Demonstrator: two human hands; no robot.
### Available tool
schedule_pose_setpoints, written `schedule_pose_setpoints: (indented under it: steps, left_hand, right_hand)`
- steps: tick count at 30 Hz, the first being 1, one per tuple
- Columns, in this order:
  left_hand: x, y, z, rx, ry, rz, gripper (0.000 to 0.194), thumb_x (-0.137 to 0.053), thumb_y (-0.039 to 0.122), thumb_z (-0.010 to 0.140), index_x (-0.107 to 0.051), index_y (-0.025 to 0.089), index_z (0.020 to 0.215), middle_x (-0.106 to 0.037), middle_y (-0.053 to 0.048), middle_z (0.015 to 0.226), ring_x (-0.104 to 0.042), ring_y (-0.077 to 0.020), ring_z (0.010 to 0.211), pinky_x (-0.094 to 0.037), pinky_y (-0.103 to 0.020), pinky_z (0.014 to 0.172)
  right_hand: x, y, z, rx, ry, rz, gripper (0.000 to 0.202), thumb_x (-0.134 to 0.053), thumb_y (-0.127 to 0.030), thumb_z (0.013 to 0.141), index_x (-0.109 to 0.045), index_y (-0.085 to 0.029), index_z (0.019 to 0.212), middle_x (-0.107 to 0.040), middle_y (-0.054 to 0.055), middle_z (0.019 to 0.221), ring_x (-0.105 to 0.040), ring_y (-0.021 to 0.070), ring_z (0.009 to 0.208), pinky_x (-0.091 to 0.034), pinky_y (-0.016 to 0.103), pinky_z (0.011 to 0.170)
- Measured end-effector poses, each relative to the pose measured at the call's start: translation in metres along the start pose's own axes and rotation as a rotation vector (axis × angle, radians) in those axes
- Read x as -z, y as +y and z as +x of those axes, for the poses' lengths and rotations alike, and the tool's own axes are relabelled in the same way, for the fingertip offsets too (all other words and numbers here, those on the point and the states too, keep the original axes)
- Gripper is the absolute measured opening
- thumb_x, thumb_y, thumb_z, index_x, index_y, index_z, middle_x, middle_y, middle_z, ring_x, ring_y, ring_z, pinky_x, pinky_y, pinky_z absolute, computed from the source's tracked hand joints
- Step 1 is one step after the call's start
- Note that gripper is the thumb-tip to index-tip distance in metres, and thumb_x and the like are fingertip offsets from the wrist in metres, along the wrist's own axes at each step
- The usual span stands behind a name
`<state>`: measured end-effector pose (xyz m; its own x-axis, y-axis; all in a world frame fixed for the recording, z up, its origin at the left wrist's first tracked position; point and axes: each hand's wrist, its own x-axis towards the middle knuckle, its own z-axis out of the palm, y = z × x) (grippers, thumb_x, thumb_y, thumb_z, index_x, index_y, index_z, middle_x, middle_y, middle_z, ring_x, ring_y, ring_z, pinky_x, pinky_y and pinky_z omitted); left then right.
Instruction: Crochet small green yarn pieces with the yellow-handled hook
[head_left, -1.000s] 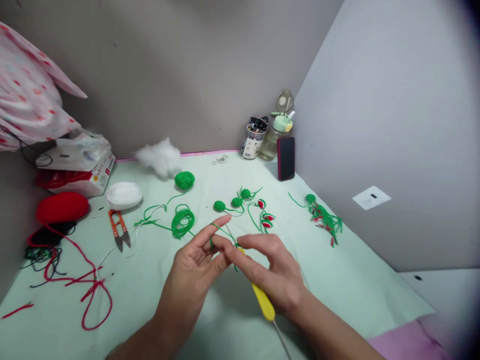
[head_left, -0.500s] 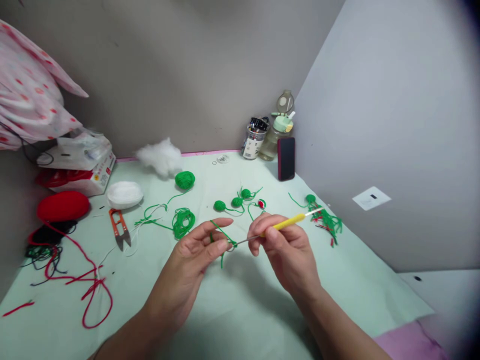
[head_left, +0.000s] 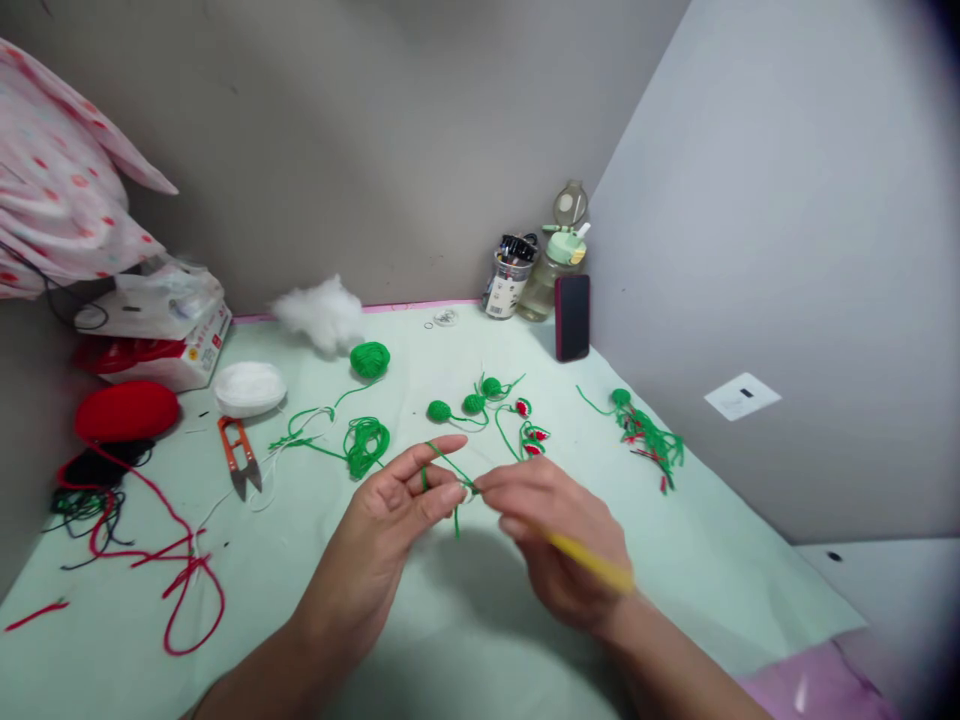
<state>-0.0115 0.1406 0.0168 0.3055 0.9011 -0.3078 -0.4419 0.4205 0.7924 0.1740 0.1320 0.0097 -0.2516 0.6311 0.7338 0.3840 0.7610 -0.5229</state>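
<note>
My left hand (head_left: 405, 500) pinches a small loop of green yarn (head_left: 454, 468) between thumb and a finger, with the strand running up over the raised index finger. My right hand (head_left: 562, 535) is closed round a yellow-handled crochet hook (head_left: 592, 562), blurred by motion. Its tip is hidden at the fingertips, right beside the loop. Beyond my hands lie several small green crocheted balls (head_left: 473, 404) and little red-and-green crocheted pieces (head_left: 534, 449). A coil of green yarn (head_left: 367, 446) rests past my left hand, and a green yarn ball (head_left: 370, 360) sits behind it.
Orange thread snips (head_left: 240, 458), a white yarn ball (head_left: 250, 390) and a red yarn ball (head_left: 127, 412) lie at left. White stuffing (head_left: 321, 314) is at the back. A pen holder (head_left: 508, 280), a bottle (head_left: 551, 275) and a phone (head_left: 572, 318) stand back right; green scraps (head_left: 651, 440) lie at right.
The crochet hook has turned in my right hand: its handle end swung from upper right to lower right. My right fingers moved closer to the loop. My left hand has barely moved.
</note>
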Motion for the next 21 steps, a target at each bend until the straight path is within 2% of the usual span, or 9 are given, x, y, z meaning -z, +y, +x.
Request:
schedule_pose_setpoints:
  steps: [2,4,6,10,12,14,16,19,21]
  left_hand:
    - [-0.0005,-0.0024,0.0,0.032,-0.021,-0.04,0.042,-0.093,0.039,0.078,-0.08,0.029,0.117,-0.068,0.003,0.081,-0.059,-0.0137,0.081,-0.043,-0.03,0.088]
    - [-0.0001,-0.0028,0.0006,0.074,-0.048,-0.078,0.044,-0.094,0.041,0.077,-0.08,0.027,0.117,-0.071,0.001,0.084,-0.061,-0.0149,0.084,-0.045,-0.031,0.09]
    - [0.0012,-0.0009,0.0017,0.088,-0.056,-0.093,0.043,-0.094,0.04,0.078,-0.08,0.026,0.117,-0.069,0.001,0.084,-0.062,-0.0152,0.086,-0.046,-0.032,0.092]
    - [0.0043,0.0035,0.0027,0.002,0.018,-0.014,0.039,-0.093,0.035,0.079,-0.081,0.027,0.115,-0.064,0.004,0.079,-0.06,-0.0139,0.085,-0.045,-0.028,0.088]
    - [0.0049,0.0026,0.0021,-0.06,0.043,0.055,0.038,-0.092,0.033,0.081,-0.08,0.029,0.117,-0.065,0.004,0.079,-0.058,-0.0131,0.082,-0.044,-0.027,0.083]
    - [0.0046,-0.0001,0.0013,-0.093,0.032,0.091,0.037,-0.09,0.032,0.083,-0.08,0.03,0.118,-0.066,0.004,0.08,-0.058,-0.013,0.081,-0.044,-0.027,0.083]
    - [0.0037,-0.0027,0.0006,-0.093,0.018,0.097,0.035,-0.089,0.031,0.084,-0.08,0.031,0.117,-0.066,0.005,0.08,-0.059,-0.0133,0.082,-0.044,-0.028,0.085]
    - [0.0024,-0.0029,0.0,-0.068,0.007,0.097,0.035,-0.088,0.033,0.084,-0.079,0.031,0.118,-0.067,0.004,0.081,-0.059,-0.0141,0.083,-0.044,-0.03,0.087]
    - [0.0023,-0.0005,-0.0004,-0.024,-0.01,0.086,0.037,-0.088,0.034,0.085,-0.078,0.03,0.12,-0.068,0.003,0.084,-0.059,-0.0153,0.085,-0.043,-0.033,0.091]
  right_hand:
    - [-0.0023,-0.0006,-0.0014,0.216,-0.042,-0.229,0.032,-0.063,-0.008,0.1,-0.074,-0.024,0.125,-0.081,0.007,0.102,-0.076,0.0195,0.092,-0.066,0.03,0.081]
    - [-0.0036,-0.0008,-0.0015,0.273,-0.047,-0.307,0.033,-0.065,-0.006,0.098,-0.074,-0.023,0.125,-0.081,0.008,0.106,-0.076,0.02,0.097,-0.066,0.03,0.084]
    - [-0.0028,-0.0005,-0.0004,0.153,-0.012,-0.183,0.028,-0.061,-0.01,0.102,-0.075,-0.022,0.123,-0.08,0.009,0.106,-0.076,0.0203,0.097,-0.065,0.033,0.083]
    - [0.0015,0.0038,0.0023,-0.277,0.165,0.373,0.022,-0.056,-0.021,0.107,-0.077,-0.026,0.109,-0.076,0.004,0.092,-0.07,0.0161,0.079,-0.061,0.033,0.073]
    - [0.0013,0.0062,0.0032,-0.417,0.157,0.584,0.02,-0.059,-0.026,0.107,-0.079,-0.027,0.104,-0.074,0.002,0.09,-0.067,0.0139,0.071,-0.059,0.031,0.068]
    - [-0.0008,0.0063,0.0038,-0.453,0.118,0.648,0.018,-0.063,-0.029,0.105,-0.08,-0.027,0.103,-0.073,0.002,0.087,-0.066,0.0138,0.07,-0.057,0.031,0.067]
    - [-0.0035,0.0041,0.0045,-0.426,0.117,0.578,0.016,-0.066,-0.03,0.104,-0.082,-0.027,0.102,-0.075,0.003,0.089,-0.067,0.0155,0.076,-0.056,0.031,0.069]
    - [-0.006,0.0008,0.0059,-0.4,0.123,0.491,0.014,-0.069,-0.029,0.102,-0.083,-0.026,0.102,-0.079,0.006,0.095,-0.068,0.0175,0.083,-0.057,0.032,0.07]
    - [-0.0063,0.0012,0.0066,-0.43,0.121,0.544,0.014,-0.069,-0.03,0.102,-0.083,-0.026,0.102,-0.079,0.005,0.093,-0.069,0.0168,0.08,-0.058,0.031,0.069]
